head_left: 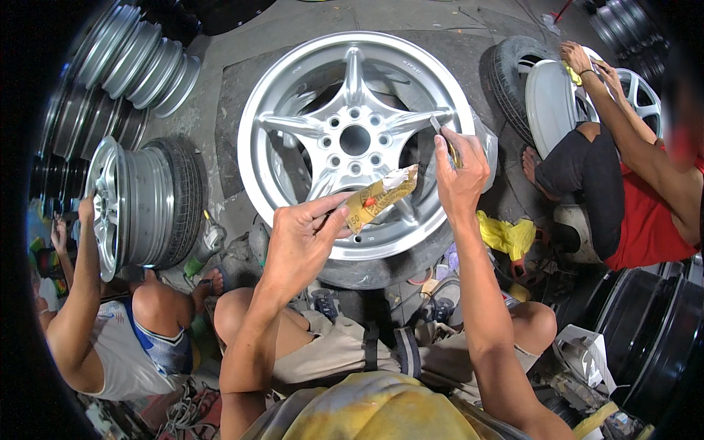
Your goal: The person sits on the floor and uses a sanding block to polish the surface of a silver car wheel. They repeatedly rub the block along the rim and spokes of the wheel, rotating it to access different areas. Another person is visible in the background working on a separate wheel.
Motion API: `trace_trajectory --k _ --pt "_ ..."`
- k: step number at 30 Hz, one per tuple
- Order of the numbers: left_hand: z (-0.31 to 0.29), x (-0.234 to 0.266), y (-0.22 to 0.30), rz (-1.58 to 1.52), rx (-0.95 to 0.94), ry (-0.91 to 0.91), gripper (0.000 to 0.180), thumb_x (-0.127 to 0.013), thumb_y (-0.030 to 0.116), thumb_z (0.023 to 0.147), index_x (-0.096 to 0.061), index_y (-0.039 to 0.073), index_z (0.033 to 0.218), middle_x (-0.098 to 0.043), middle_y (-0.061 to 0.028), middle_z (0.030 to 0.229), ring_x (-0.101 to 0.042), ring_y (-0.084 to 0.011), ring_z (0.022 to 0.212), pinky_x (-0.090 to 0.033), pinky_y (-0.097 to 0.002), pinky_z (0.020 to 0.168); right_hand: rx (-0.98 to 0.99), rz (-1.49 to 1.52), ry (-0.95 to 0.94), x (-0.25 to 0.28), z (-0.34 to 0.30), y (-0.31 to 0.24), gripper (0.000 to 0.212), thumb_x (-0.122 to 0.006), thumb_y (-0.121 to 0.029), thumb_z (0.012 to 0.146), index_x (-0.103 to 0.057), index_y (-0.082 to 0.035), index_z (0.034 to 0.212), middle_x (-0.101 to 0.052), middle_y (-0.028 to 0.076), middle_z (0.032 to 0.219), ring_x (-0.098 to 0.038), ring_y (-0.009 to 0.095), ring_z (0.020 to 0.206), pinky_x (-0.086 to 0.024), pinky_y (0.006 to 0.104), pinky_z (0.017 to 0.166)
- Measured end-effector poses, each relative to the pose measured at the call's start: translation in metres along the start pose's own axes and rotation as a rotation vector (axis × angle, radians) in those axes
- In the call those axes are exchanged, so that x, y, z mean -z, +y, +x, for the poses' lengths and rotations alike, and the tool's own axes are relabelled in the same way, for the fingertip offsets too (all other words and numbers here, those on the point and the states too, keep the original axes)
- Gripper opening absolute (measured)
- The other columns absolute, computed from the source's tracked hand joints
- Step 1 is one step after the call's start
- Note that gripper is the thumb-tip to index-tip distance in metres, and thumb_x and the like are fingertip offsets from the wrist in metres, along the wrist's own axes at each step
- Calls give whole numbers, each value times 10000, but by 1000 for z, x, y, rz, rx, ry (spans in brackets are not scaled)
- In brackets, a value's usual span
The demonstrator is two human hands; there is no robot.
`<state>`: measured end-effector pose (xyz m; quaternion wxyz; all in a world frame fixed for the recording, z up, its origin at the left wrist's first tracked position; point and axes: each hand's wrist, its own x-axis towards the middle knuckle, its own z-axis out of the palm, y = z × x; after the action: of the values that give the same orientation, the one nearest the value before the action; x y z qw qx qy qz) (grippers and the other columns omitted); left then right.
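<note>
A piece of sandpaper [378, 199], its tan printed back facing up and one end torn and pale, is pinched between the thumb and fingers of my left hand [306, 238]. My right hand [462, 167] is closed around a small, thin piece with a grey pointed tip and some yellow near the fingers; its exact kind is unclear. Both hands are over the near and right parts of a silver wheel rim [355, 108], which lies face up with star-shaped spokes and a ring of bolt holes. Beneath the rim, a black tire [381, 273] shows at the near edge.
Two people work nearby: one at left holds an upright rim [110, 205] by a tire [180, 202]; another at right, in a red shirt [645, 227], handles a rim. Stacked rims [136, 55] stand far left. A yellow cloth [506, 233] and a green bottle [198, 260] lie around.
</note>
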<state>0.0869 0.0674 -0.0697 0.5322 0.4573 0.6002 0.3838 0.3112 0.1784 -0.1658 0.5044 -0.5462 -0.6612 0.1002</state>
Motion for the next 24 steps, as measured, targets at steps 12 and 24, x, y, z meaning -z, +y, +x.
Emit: trace_trajectory --k 12,24 --pt "0 2 0 22 25 -20 314 -599 84 973 -600 -125 1209 -689 -206 1064 -686 -192 938 -621 -304 799 -77 19 -17 5 2 -7 163 -692 -55 844 -714 17 988 -653 139 871 -657 268 775 -509 350 710" --pt "-3 0 -1 48 -15 -33 261 -566 40 970 -643 -50 1203 -722 -148 968 -696 -144 877 -600 -275 769 -190 111 -21 6 1 -8 131 -677 -82 871 -712 5 963 -659 127 851 -648 236 771 -498 335 710"
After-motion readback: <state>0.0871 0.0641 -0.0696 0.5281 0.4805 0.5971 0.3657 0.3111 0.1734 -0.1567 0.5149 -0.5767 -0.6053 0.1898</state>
